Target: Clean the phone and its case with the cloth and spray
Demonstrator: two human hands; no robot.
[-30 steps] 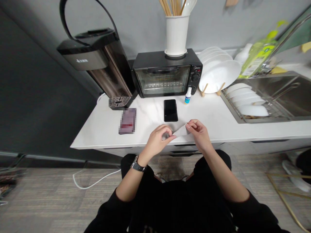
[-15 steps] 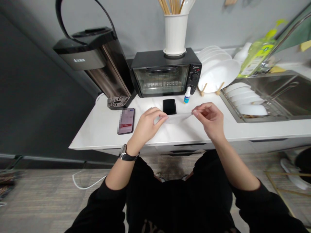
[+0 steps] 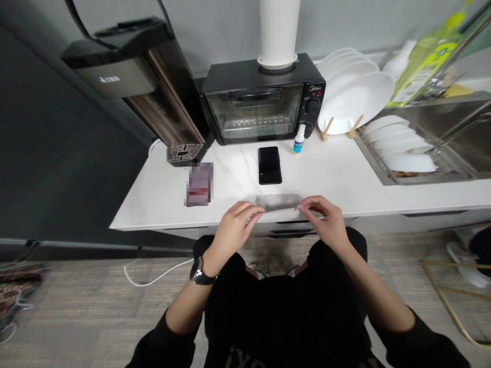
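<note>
A white stone-look table [image 3: 337, 168] runs along a grey wall in a small kitchen corner, carrying a black toaster oven [image 3: 261, 105], a small bottle with a blue label [image 3: 299, 139] and a black smartphone [image 3: 270, 165] lying face up. A pixelated flat item [image 3: 198, 184] lies further left, too obscured to identify. Near the table's front edge, a thin pale sheet [image 3: 278, 202] stretches almost level between the hands, below the smartphone; whether it touches the surface is hard to tell. The left hand [image 3: 233, 230], with a wristwatch [image 3: 199, 273] just behind it, pinches one end between thumb and fingers, and the right hand [image 3: 322, 220] pinches the other the same way, so neither hand is relaxed. Because only the sheet's ends are held, a slipping pinch could let it fold, curl or cling to itself, and any slack between the hands could make it sag onto the table and pick up dust or smears. Its position so close to the front edge means a loose end could slide over and drop to the floor [image 3: 76, 301]. A wide movement away from the body could also bring the sheet or a hand against the smartphone or the bottle.
</note>
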